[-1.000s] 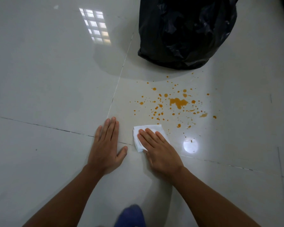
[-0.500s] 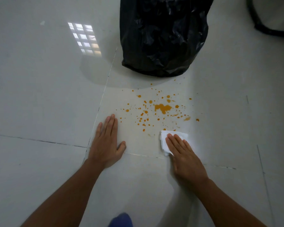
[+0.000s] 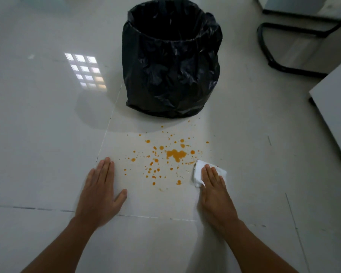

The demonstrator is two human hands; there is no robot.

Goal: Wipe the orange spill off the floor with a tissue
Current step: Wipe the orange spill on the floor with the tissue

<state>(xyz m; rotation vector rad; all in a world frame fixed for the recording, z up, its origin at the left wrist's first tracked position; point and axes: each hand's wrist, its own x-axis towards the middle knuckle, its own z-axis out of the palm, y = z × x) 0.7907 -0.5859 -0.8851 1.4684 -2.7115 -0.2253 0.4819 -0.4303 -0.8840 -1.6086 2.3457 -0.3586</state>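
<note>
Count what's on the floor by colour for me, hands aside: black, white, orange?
Black: 1, the lined bin
White: 1, the tissue under the right hand
Orange: 1, the spill of many drops
Total: 3

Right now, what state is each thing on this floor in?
White folded tissue: flat on the floor, pinned under the fingers, at the spill's right edge.
Orange spill: mostly unwiped, drops scattered.
Black bag-lined bin: upright, open.
Right hand: flat, pressing the tissue.
Left hand: flat on bare tile, holding nothing.
</note>
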